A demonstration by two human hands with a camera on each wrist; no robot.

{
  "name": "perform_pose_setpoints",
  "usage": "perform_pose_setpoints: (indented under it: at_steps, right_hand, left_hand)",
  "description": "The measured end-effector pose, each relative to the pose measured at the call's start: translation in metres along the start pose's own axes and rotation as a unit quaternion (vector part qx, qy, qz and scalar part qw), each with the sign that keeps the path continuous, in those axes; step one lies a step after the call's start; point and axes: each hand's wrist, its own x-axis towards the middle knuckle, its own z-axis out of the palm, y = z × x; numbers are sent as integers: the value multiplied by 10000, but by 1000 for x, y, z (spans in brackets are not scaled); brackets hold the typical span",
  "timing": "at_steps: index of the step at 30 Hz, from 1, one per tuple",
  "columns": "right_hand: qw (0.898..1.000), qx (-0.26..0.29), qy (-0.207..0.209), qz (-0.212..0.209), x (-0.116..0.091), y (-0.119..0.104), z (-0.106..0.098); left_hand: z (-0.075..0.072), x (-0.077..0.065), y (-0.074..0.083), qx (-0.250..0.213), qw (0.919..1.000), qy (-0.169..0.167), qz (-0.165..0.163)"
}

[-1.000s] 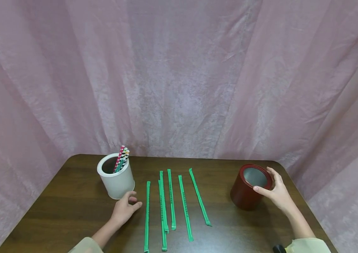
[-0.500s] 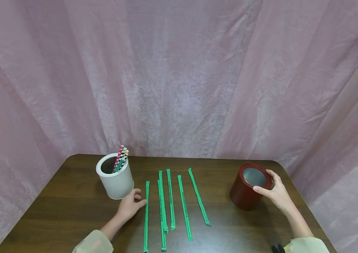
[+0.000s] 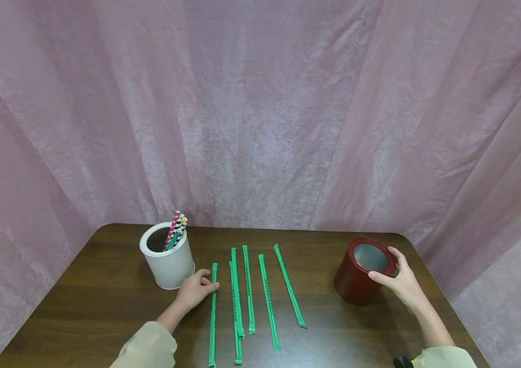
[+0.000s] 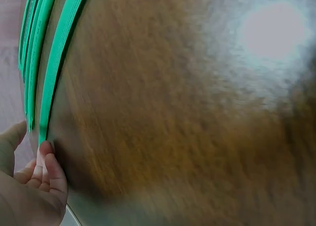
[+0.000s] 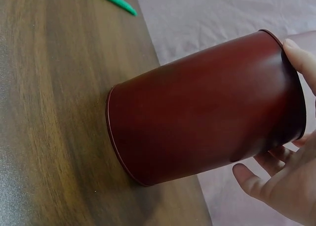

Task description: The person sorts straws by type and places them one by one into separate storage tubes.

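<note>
Several green-wrapped straws lie side by side on the wooden table, the leftmost green straw [image 3: 212,327] a little apart from the rest. My left hand [image 3: 192,291] is over its upper part; in the left wrist view the thumb [image 4: 14,136] is spread to one side and the bent fingers [image 4: 55,174] are at the straw's end. A dark red canister [image 3: 356,281] stands at the right, its grey interior showing no contents. My right hand [image 3: 405,289] holds it by the rim, thumb [image 5: 298,58] on one side and fingers on the other.
Just behind my left hand stands a white canister [image 3: 170,268] with several patterned paper straws [image 3: 176,231] leaning in it. A pink curtain [image 3: 260,112] hangs along the back edge of the table [image 3: 315,301].
My left hand has moved right, from beside the white canister to the leftmost green straw. The right hand and the red canister stay where they were.
</note>
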Motion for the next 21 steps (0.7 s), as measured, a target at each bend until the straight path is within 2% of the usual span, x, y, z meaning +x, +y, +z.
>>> perform_pose_setpoints:
  at_steps: [15, 21]
  right_hand:
    - [9998, 200, -20, 66, 0, 1, 1]
    - [9991, 420, -32, 65, -1, 2, 1]
  left_hand:
    - [-1, 9, 4, 304, 9993, -186, -78]
    - [0, 13, 8, 615, 9978, -195, -158]
